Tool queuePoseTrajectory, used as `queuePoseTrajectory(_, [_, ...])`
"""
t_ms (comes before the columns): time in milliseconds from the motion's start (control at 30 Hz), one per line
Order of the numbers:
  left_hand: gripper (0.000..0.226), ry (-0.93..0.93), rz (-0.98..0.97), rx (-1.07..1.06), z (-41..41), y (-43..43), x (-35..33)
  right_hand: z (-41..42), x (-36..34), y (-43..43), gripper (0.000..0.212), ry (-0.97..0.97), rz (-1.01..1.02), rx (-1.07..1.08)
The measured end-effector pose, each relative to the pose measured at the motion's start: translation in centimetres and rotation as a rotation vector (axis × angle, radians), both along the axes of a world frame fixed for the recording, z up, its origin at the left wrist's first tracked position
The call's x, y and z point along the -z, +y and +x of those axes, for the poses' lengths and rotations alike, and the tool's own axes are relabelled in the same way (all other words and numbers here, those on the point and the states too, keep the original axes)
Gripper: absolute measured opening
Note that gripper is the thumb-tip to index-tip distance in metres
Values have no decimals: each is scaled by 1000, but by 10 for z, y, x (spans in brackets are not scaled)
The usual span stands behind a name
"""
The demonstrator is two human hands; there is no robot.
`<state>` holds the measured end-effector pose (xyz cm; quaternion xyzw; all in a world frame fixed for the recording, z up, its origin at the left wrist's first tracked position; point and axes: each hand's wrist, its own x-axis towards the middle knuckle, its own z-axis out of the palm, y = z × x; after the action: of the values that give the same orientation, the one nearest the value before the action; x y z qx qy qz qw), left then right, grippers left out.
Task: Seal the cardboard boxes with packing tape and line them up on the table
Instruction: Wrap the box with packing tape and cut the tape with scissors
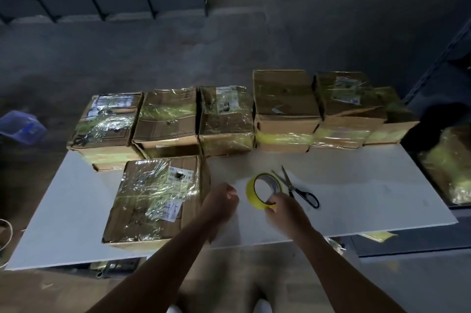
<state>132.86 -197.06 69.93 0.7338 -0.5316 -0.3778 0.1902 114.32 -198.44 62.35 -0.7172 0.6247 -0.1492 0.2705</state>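
The person's right hand (280, 207) gripped a yellow tape roll (251, 193), its fingers curled round the near rim, and the roll was tilted up on its edge over the white surface (369, 185). The left hand (220, 199) hovered just beside the roll with its fingers curled in and thumb and forefinger pressed together. I could not tell whether they pinched a loose end of tape, since no strip showed between hand and roll. A pair of scissors (298, 189) with black handles lay flat just right of the roll, blades parted, the tips running behind it. Left of the hands sat a single cardboard box (155, 200), its top covered in shiny tape and paper labels, a little skewed to the surface's edge. Along the far edge stood a row of six boxes (225, 121), packed side by side and all bound in glossy yellowish tape. The fourth and fifth from the left rose higher than the rest. Off the right end of the surface lay another taped bundle (451, 167), and on the floor to the left was a blue basket (23, 126).
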Motion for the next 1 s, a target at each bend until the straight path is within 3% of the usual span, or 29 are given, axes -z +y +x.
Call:
queuePoseTrajectory(167, [37,175,8,-51,8,-9,-24,10,-14,-10,11,-184,-220,-128])
queuePoseTrajectory(333, [19,351,-38,-83,28,-11,-35,34,-38,-22,12,-139,-380,-292])
queuePoseTrajectory(500, [32,415,-114,-229,63,-21,-29,60,-66,-31,28,-102,-482,-407])
queuePoseTrajectory(667, [39,519,-174,-262,111,-28,-29,92,-85,-33,22,-245,-610,-359])
queuePoseTrajectory(767, [41,556,-181,-234,139,-32,-30,121,-92,-42,20,-337,-570,-223])
queuePoseTrajectory(900, [40,558,-215,-167,168,-36,-37,158,-102,-57,49,-469,-282,-53])
queuePoseTrajectory(1000, [38,573,-236,-106,183,-36,-45,176,-105,-67,38,-452,-126,-67])
